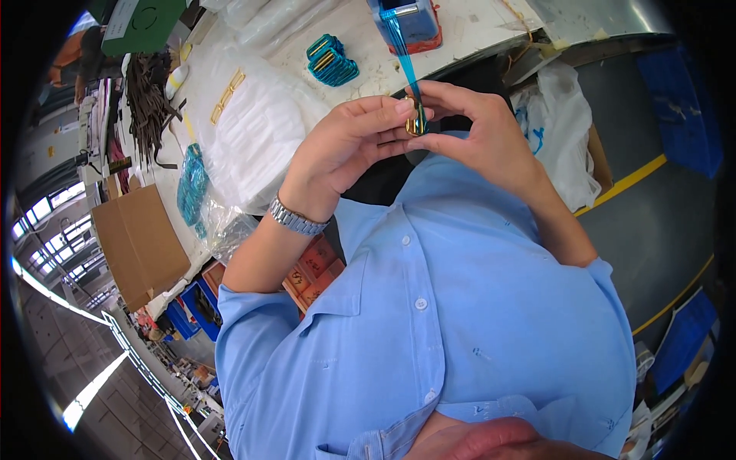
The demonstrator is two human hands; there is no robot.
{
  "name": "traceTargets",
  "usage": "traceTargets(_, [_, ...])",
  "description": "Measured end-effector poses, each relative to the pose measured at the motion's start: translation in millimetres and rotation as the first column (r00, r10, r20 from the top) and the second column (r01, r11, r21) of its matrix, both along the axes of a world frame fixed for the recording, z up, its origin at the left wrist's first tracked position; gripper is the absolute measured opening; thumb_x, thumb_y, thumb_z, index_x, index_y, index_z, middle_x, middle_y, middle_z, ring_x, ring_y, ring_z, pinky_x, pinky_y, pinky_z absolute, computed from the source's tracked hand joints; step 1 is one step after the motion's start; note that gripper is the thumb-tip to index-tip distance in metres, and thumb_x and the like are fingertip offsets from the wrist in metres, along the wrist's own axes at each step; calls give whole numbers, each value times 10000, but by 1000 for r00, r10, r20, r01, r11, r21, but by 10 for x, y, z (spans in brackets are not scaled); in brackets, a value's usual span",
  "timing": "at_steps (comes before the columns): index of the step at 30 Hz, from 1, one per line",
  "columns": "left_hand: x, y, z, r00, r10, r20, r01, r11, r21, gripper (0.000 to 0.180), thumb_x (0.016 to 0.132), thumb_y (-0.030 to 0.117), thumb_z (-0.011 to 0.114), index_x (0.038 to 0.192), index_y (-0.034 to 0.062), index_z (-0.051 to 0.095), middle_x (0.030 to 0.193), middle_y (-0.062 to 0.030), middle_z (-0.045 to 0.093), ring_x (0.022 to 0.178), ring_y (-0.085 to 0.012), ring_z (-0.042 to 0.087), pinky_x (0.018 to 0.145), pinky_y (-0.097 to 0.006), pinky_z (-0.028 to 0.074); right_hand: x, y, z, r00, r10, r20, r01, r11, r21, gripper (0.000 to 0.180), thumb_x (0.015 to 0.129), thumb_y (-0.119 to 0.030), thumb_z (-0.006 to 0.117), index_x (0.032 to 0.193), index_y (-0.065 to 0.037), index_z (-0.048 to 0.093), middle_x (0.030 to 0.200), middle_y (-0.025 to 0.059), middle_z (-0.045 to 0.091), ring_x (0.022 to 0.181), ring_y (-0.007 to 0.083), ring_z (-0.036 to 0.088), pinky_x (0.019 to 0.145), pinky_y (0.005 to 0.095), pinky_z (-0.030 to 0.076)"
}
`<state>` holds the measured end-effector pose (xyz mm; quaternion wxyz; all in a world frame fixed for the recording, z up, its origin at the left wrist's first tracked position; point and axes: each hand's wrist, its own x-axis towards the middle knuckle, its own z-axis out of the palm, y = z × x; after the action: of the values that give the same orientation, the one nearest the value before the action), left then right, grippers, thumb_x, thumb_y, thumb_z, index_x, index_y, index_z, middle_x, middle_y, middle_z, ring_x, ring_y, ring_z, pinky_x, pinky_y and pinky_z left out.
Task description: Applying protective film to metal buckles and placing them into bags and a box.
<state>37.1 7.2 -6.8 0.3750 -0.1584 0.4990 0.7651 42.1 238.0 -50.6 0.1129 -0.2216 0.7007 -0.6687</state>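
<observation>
A small gold metal piece (416,124), partly covered in blue film, is held between my two hands in front of my chest. My left hand (356,138) pinches its left side with thumb and fingers. On the other side, the fingertips and thumb of my right hand (483,134) close on the same piece. A taut strip of translucent blue tape (402,54) runs from it up to a blue tape dispenser (414,23) with a red base. Left of the dispenser lies a pile of blue-wrapped gold pieces (332,61). My fingers partly hide the held piece.
Bare gold frames (228,97) lie on white foam sheets (257,138) on the worktable (287,47). Further left are more blue-wrapped pieces (193,184), dark straps (147,96) and a cardboard flap (142,245). A white plastic bag (563,126) hangs at the right.
</observation>
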Motion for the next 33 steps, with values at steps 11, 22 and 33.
traceTargets(11, [-250,-81,-22,990,-118,77,125,989,-82,368,1062,296,703,1257,-16,700,1191,-102,764,1001,-169,728,944,-341,591,40,-173,24,980,-76,185,91,993,-73,542,891,-83,853,1379,41,652,1222,127,782,1134,157,726,1019,313,556])
traceTargets(22, [347,209,-104,462,-310,-831,-473,707,-526,187,881,-23,794,1056,10,735,995,-92,756,834,-186,713,767,-300,565,47,-265,30,910,-40,412,190,924,-332,348,976,-113,807,1244,74,689,1091,112,809,1024,108,736,914,240,580])
traceTargets(33, [303,358,-420,198,-360,-912,-695,604,-390,153,863,-19,778,1008,22,755,873,-130,731,770,-286,656,672,-369,513,32,-291,17,915,-125,383,230,942,-243,319,1009,-194,783,1172,74,722,983,90,815,902,69,715,820,213,553])
